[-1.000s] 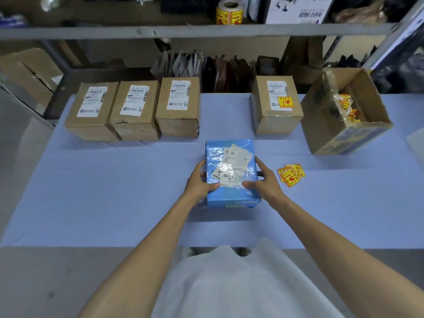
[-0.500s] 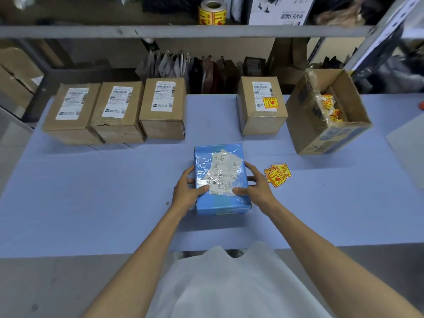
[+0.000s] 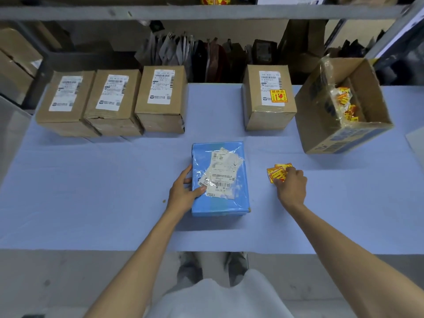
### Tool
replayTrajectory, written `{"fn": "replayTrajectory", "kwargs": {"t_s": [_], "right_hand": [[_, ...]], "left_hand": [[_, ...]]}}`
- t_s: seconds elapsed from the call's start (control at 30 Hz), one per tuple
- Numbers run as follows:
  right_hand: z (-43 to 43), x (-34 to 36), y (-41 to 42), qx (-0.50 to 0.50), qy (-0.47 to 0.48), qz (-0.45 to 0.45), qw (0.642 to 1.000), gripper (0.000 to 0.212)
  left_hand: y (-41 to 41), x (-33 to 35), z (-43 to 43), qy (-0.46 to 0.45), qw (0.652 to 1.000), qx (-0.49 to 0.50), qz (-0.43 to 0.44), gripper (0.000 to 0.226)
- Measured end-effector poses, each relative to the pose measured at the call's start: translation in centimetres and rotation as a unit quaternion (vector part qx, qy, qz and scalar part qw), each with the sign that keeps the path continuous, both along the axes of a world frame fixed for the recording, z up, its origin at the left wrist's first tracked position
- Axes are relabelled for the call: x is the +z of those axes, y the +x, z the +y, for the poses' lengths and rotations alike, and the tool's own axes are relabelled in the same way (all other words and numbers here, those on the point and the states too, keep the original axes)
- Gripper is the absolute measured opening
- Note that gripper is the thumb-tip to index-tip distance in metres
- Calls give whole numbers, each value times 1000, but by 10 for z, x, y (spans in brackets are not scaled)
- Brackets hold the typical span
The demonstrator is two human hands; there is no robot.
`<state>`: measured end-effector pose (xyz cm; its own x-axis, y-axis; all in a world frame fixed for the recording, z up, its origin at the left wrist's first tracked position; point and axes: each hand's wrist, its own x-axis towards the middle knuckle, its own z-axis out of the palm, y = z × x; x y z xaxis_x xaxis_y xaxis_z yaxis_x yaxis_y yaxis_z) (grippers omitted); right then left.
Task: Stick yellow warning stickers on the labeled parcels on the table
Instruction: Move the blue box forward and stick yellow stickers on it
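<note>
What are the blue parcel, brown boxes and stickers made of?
Blue parcel: plastic film wrap, glossy; it shows glare and wrinkles.
Brown boxes: probably cardboard, matte, with creased edges and folded corners.
Stickers: likely coated paper with a slight sheen; too small to be sure.

A table (image 3: 91, 191) covered in pale blue cloth is seen. A blue parcel (image 3: 220, 180) lies flat on it, gripped at its edge by the fingers of the left hand (image 3: 183, 191). A few yellow stickers (image 3: 276, 174) are pinched on the cloth under the fingers of the right hand (image 3: 292, 187). Beyond the left fingertips, three labeled cartons (image 3: 112, 102) are lined up side by side. Beyond the right fingertips, a fourth carton (image 3: 268, 99) and a tilted open carton (image 3: 325, 134) are set.
</note>
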<state>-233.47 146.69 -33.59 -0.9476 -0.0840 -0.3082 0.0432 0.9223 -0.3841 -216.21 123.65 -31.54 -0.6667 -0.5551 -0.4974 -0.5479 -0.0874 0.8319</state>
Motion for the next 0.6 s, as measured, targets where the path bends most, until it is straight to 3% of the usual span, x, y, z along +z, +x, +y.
{"fn": "replayTrajectory", "kwargs": {"t_s": [0.13, 0.4, 0.6], "right_hand": [[3, -7, -5, 3, 6, 1, 1000, 44], [14, -1, -9, -99, -119, -40, 987, 41], [16, 7, -15, -99, -112, -29, 988, 35]], "left_hand": [[0, -7, -1, 20, 1000, 12, 2, 77], [0, -3, 0, 38, 999, 13, 7, 79], [1, -1, 0, 38, 999, 8, 6, 80]]}}
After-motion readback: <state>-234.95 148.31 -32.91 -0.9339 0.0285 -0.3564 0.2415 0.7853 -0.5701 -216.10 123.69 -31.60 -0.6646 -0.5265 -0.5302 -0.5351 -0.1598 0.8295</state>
